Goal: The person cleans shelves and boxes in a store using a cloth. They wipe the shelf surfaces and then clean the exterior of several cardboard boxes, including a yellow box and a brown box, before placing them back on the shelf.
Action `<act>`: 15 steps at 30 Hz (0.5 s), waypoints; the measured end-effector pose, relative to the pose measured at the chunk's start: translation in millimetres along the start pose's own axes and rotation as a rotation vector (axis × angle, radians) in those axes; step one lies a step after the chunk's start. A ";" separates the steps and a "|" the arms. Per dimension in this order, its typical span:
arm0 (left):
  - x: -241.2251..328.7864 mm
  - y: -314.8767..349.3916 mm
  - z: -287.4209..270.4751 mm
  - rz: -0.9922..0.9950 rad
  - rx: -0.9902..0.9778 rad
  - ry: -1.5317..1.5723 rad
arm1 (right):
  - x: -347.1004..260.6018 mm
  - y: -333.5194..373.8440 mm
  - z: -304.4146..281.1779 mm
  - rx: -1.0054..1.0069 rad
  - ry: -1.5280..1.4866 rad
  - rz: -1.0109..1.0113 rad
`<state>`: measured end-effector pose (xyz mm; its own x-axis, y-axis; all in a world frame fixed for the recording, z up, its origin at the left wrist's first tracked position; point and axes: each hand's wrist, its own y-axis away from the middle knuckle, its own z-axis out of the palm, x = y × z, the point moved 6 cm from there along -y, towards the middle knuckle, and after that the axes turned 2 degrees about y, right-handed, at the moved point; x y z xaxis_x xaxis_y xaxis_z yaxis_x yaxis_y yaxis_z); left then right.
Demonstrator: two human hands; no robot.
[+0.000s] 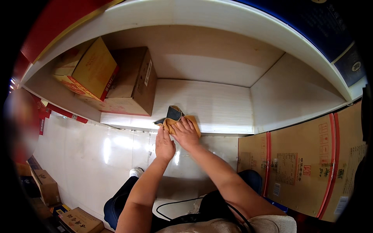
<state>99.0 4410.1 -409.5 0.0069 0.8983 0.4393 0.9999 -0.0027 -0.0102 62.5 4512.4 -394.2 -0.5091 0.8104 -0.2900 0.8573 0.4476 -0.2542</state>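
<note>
Here, from my remote seat, I see the crumpled mustard-yellow cloth with a dark grey patch (pixel 176 117) lying at the front lip of the low white wooden shelf (pixel 217 106), directly ahead of both hands and a little up the picture from them. Its long axis runs roughly left to right along the shelf's front edge, the grey part toward the left and back. The right hand (pixel 186 134) is the nearer of the 2: it lies palm down on the yellow part of the cloth, its fingers (pixel 187 123) spread flat and fairly wide, pressing rather than pinching, so I judge it holds nothing closed. The left hand (pixel 164 145) sits just beside it on the left, its fingers (pixel 161 131) held straight and close together, their tips touching the near left edge of the cloth; whether they hook under the fabric I cannot tell. To the left on the same shelf, well apart from the cloth, stands a plain brown cardboard box (pixel 134 83) with a yellow-and-red printed carton (pixel 91 68) leaning against it. Below the shelf runs the glossy pale tiled floor (pixel 97 155), and tall brown cartons with red stripes (pixel 307 167) stand at the right.
</note>
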 end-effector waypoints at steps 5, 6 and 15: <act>29.1 14.0 11.7 0.192 -0.090 0.031 | 62.6 26.5 -22.2 -0.251 0.052 0.002; 34.0 15.9 12.8 0.223 -0.117 0.038 | 76.1 30.1 -30.4 -0.272 0.124 0.053; 32.6 15.1 3.6 0.173 -0.217 0.058 | 196.0 69.3 -83.3 -0.129 0.471 1.040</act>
<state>114.3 4441.0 -398.6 0.1721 0.8494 0.4989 0.9621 -0.2537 0.1001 28.5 4733.7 -391.8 0.5053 0.8595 0.0768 0.8616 -0.5075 0.0106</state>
